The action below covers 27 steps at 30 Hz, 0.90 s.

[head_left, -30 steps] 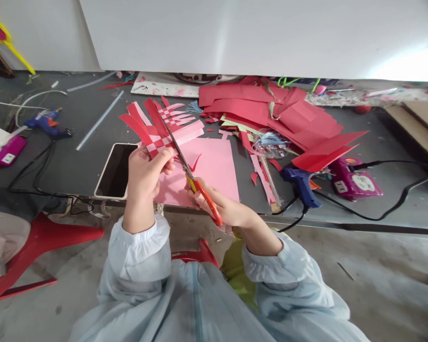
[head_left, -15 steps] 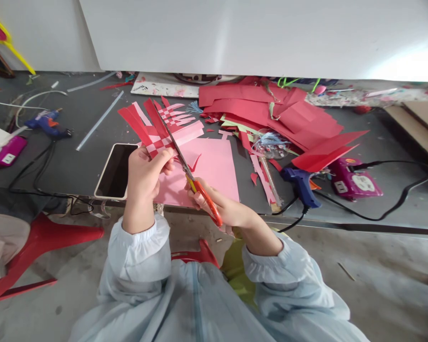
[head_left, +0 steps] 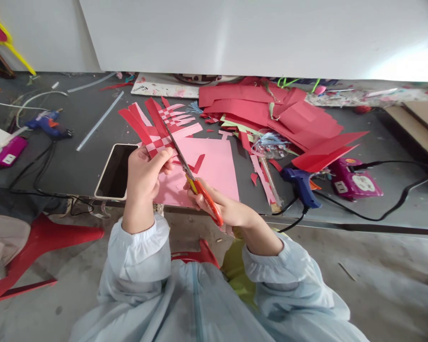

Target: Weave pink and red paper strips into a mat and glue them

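Note:
My left hand [head_left: 146, 173] pinches a piece of woven paper strips [head_left: 159, 142], red and pale pink in a checkered pattern, with loose strip ends fanning out at the far side. In my right hand [head_left: 214, 204] are scissors [head_left: 209, 202] with red-orange handles, their blades lying along the right side of the weave and looking nearly closed. Beneath both hands a pink paper sheet [head_left: 221, 166] lies on the dark grey table. On that sheet rests a cut red strip [head_left: 199, 164], just beyond the scissors' pivot.
A phone [head_left: 112, 171] lies left of my left hand. Red paper sheets [head_left: 257, 107] are heaped at the back right. Blue glue guns [head_left: 303, 185] [head_left: 46, 123] with cords sit on both sides, near purple boxes [head_left: 356, 178]. A red stool [head_left: 57, 232] stands at lower left.
The red strip end beyond the scissors' pivot has dropped flatter onto the pink sheet. Both hands, the weave and the scissors have barely moved.

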Tool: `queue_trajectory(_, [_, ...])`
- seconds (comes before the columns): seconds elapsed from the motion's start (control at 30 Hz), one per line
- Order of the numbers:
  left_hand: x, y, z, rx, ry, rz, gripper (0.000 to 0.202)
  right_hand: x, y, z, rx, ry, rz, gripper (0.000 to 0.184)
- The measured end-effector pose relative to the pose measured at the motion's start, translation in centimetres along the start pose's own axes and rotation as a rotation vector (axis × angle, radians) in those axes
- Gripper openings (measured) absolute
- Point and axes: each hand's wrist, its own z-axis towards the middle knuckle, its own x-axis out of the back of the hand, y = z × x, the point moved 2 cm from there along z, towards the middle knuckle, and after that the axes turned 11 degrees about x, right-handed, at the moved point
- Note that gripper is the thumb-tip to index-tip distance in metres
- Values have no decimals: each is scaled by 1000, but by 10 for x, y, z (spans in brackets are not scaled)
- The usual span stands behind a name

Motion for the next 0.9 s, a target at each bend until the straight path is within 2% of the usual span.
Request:
queue_trajectory(0.23, [0, 1, 1, -20, 56, 4, 14, 2, -1, -2, -84, -9, 14, 49])
queue_trajectory(0.4, [3, -1, 5, -62, 81, -29, 16, 5, -5, -3, -47, 15, -33, 45])
queue_trajectory(0.5, [5, -2, 8, -103, 109, -64, 24, 8, -2, -5, -76, 61, -43, 44])
queue_trajectory(0.67, [9, -2, 11, -125, 149, -57, 29, 11, 6, -6, -62, 168, 78, 41])
queue_trajectory(0.77, [10, -2, 11, -80, 154, -33, 26, 13, 10, -3, -56, 286, 150, 46])
queue_trajectory(0.9, [7, -2, 9, -30, 95, 36, 20, 17, 6, 2, -38, 472, 189, 50])
